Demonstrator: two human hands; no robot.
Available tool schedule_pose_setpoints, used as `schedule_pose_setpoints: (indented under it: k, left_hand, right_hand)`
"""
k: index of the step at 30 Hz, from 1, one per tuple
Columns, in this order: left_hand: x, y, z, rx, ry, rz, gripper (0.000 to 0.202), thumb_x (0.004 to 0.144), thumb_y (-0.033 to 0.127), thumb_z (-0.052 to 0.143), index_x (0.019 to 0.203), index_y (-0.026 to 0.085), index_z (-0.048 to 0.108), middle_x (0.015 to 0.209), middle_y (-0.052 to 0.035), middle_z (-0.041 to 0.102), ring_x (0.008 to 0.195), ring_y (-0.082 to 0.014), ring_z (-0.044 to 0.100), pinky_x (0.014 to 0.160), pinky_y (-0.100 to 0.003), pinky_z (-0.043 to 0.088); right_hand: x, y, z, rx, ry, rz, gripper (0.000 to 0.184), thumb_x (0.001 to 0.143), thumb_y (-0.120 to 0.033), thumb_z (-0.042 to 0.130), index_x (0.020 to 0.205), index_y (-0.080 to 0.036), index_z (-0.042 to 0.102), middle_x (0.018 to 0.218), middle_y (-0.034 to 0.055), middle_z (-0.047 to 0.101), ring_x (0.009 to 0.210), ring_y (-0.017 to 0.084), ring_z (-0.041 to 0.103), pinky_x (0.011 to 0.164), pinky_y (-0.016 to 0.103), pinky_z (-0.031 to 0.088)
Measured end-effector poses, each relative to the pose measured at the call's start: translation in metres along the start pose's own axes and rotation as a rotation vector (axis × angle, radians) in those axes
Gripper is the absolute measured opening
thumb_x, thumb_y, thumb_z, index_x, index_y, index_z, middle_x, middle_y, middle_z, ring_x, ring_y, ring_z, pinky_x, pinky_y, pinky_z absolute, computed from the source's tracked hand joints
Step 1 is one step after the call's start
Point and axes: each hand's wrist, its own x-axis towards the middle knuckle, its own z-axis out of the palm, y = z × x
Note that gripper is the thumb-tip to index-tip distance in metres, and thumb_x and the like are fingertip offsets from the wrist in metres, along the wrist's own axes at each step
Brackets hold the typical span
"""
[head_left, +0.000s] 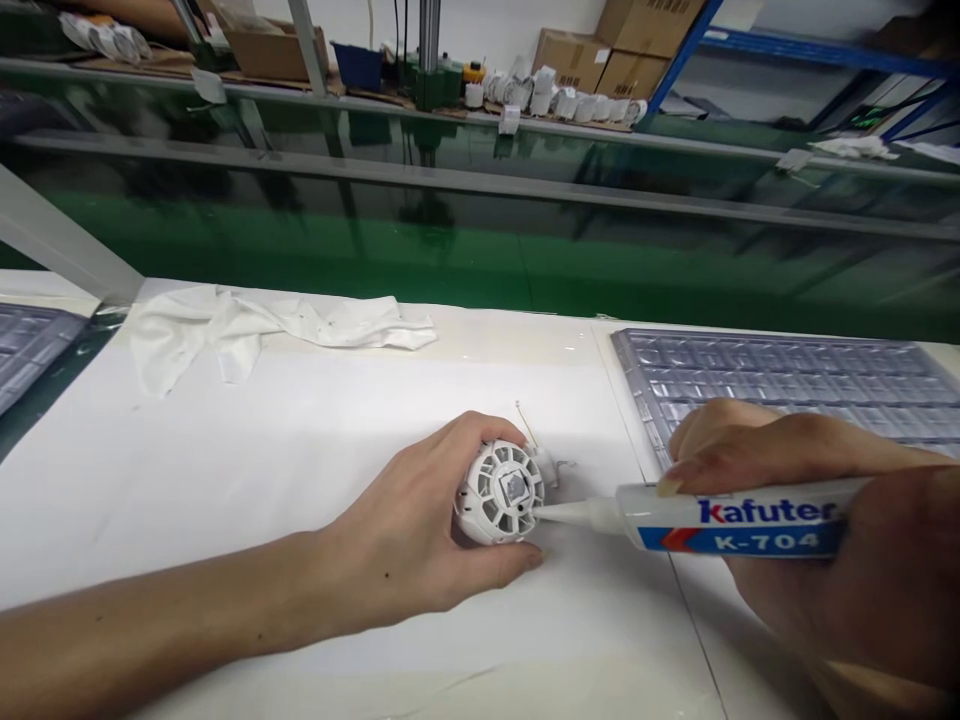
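My left hand [427, 520] is wrapped round a white round plastic housing [487, 520], thumb below and fingers above. The housing's spoked vent face points toward the right, with a small grey square at its centre. Thin wires stick out behind it. In my right hand [787, 450] lies a white and blue tube of Kafuter K-704 glue [750, 520], held sideways. Its tapered nozzle points left, and the tip meets or nearly meets the right rim of the vent face; contact cannot be made out for certain.
A crumpled white cloth [300, 325] lies on the white table [360, 420]. At the right is a clear compartment tray [787, 370]; part of another tray [34, 345] shows at the left. Beyond runs a green conveyor belt [487, 260], with white parts [562, 100] and cardboard boxes [645, 25] behind it.
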Motion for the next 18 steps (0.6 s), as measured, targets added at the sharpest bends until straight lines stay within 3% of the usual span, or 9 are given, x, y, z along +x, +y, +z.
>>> schedule_pose_setpoints:
  k: [4,10,15,18]
  left_hand:
    - [0.0008,0.0017,0.0009,0.008,-0.005,0.019,0.045,0.086,0.034,0.082,0.12,0.029,0.053,0.105,0.0023,0.068,0.083,-0.0165,0.065,0.058,-0.026,0.052]
    - [0.0008,0.0022,0.0023,0.005,-0.001,0.035,0.046,0.086,0.034,0.082,0.12,0.028,0.053,0.104,0.0015,0.069,0.084,-0.0171,0.065,0.056,-0.025,0.051]
    - [0.0007,0.0006,0.0024,-0.005,0.01,0.047,0.046,0.086,0.032,0.082,0.12,0.028,0.052,0.103,0.002,0.069,0.082,-0.0163,0.065,0.057,-0.025,0.052]
    - [0.0009,0.0013,0.0023,-0.002,0.008,0.049,0.046,0.086,0.034,0.082,0.12,0.028,0.052,0.1,0.0033,0.069,0.079,-0.0151,0.064,0.057,-0.025,0.052]
  right_hand:
    - [0.0004,0.0014,-0.0004,0.021,0.028,-0.029,0.047,0.108,-0.052,0.06,0.08,-0.025,0.086,0.07,0.0014,0.077,0.054,0.019,0.062,0.052,0.039,0.042]
    - [0.0024,-0.0024,-0.0001,-0.043,0.027,0.03,0.05,0.107,-0.059,0.059,0.079,-0.027,0.085,0.066,0.0019,0.074,0.051,0.018,0.058,0.049,0.036,0.038]
    - [0.0016,-0.0032,0.0003,-0.004,0.002,0.037,0.045,0.107,-0.057,0.059,0.083,-0.031,0.087,0.066,0.0003,0.076,0.052,0.02,0.06,0.054,0.04,0.042]
    - [0.0012,-0.002,-0.0004,-0.014,0.041,0.032,0.049,0.106,-0.06,0.06,0.08,-0.028,0.086,0.067,0.0017,0.076,0.053,0.02,0.061,0.05,0.039,0.04]
